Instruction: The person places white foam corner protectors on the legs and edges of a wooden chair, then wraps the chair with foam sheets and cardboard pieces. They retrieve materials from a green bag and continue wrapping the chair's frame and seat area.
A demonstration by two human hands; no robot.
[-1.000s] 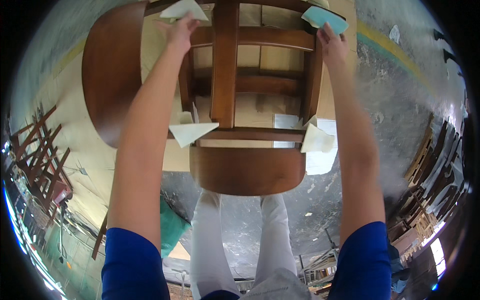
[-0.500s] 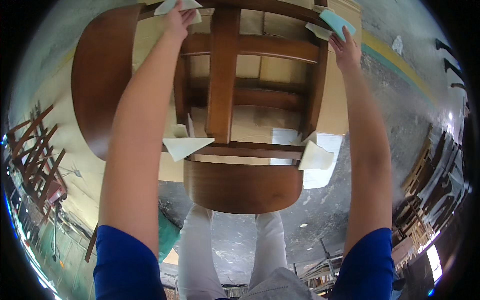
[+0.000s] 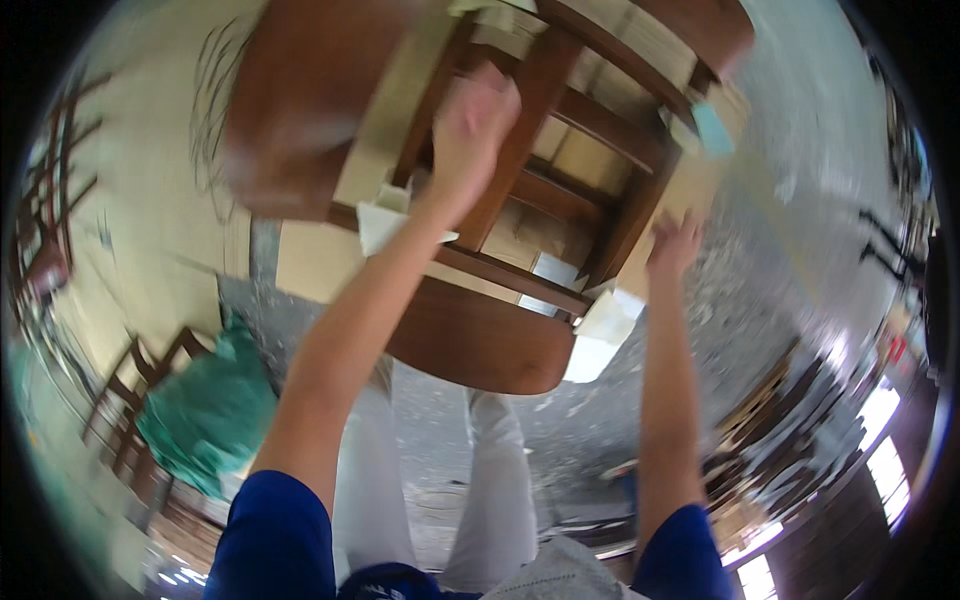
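A brown wooden furniture frame (image 3: 525, 120) with crossbars lies before me, with a curved wooden panel (image 3: 490, 335) at its near side and a larger one (image 3: 300, 100) at its left. My left hand (image 3: 475, 120) is over the frame's left part, smeared by motion; its fingers cannot be made out. Beside the frame's right side, my right hand (image 3: 677, 240) hangs with fingers apart and holds nothing. White padding sheets sit at the near left corner (image 3: 385, 222) and near right corner (image 3: 610, 318). A light blue pad (image 3: 712, 128) is at the far right corner.
Cardboard (image 3: 318, 260) lies under the frame on the grey floor (image 3: 740, 260). A green cover (image 3: 215, 410) is at the lower left, beside wooden chair-like frames (image 3: 125, 400). Stacked boards (image 3: 790, 430) stand at the lower right.
Both hands have left the far corners and come nearer to me, the right one letting go of the light blue pad. The view has turned, so the frame appears tilted.
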